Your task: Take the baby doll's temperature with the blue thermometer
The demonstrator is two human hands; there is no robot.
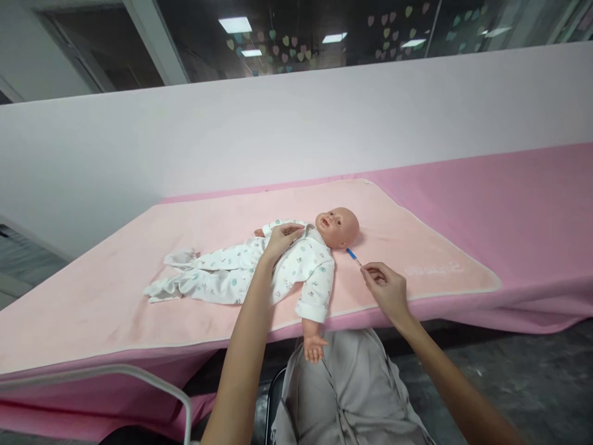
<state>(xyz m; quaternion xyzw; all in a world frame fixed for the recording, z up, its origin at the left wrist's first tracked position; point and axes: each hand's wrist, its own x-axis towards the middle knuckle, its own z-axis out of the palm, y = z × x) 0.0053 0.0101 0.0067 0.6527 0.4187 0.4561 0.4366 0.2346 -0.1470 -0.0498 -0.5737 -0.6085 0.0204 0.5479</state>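
A baby doll (337, 227) in a white patterned sleepsuit (303, 266) lies on its back, head to the right and legs to the left. My left hand (283, 240) rests on the doll's chest near the collar, fingers stretched out and holding nothing. Between the thumb and fingers of my right hand (385, 289) is a slim blue-tipped stick (352, 254). Its blue end points at the side of the doll's head by the ear; whether it touches is too small to tell. One doll arm (314, 337) hangs past the table's front edge.
Under the doll is a peach mat (185, 337) over a pink tablecloth (532, 216). Behind the table stands a white partition (278, 136). A pale metal rail (115, 369) curves at the lower left, and my lap is below the front edge.
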